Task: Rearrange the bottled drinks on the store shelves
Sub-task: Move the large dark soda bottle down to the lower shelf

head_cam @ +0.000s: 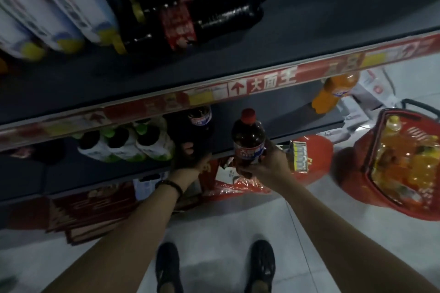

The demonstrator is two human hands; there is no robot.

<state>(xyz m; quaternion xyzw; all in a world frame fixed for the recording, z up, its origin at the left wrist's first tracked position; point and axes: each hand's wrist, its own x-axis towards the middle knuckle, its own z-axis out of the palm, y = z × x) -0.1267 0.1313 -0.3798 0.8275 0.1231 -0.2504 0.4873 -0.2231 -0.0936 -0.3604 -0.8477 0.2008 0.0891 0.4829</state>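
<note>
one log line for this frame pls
left hand grips dark shelf bottle | right hand holds red-capped bottle upright at shelf front | red basket on floor

I am looking down into a dim aisle. The floor (214,228) is pale grey tile with thin seams. Two dark shelves slant across my view. The upper shelf (321,19) has a red price strip (269,79) with white characters along its front edge. The lower shelf (71,175) lies beneath it in shadow. A red basket (352,173) stands on the floor at the right.
</note>
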